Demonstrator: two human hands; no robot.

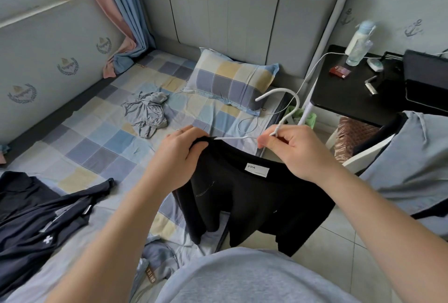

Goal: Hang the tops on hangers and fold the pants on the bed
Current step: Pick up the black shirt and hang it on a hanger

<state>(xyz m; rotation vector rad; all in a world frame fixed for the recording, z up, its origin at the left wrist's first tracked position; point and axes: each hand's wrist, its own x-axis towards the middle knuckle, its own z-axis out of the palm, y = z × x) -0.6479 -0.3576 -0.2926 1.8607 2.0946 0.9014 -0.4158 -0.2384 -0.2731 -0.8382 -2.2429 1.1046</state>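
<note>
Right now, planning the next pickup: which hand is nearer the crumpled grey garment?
Left. The left hand, gripping the black top, is close to the crumpled grey garment; the right hand, holding the white hanger, is farther right.

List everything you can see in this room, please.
top: one, black, held over the bed's edge
hanger: one, white, partly inside the top's neck
crumpled garment: one, grey, mid-bed
dark clothes: count unclear, navy-black, bed's near left
draped garment: one, grey, far right
bed: one, checked sheet, centre-left
pillow: one, checked blue-yellow, bed's head
curtains: two, pink and blue, upper left
nightstand: one, black, right of bed
bottle: one, clear-white, on nightstand
pack: one, red, on nightstand
left hand: gripping the top's collar
right hand: pinching the hanger below its hook
</note>
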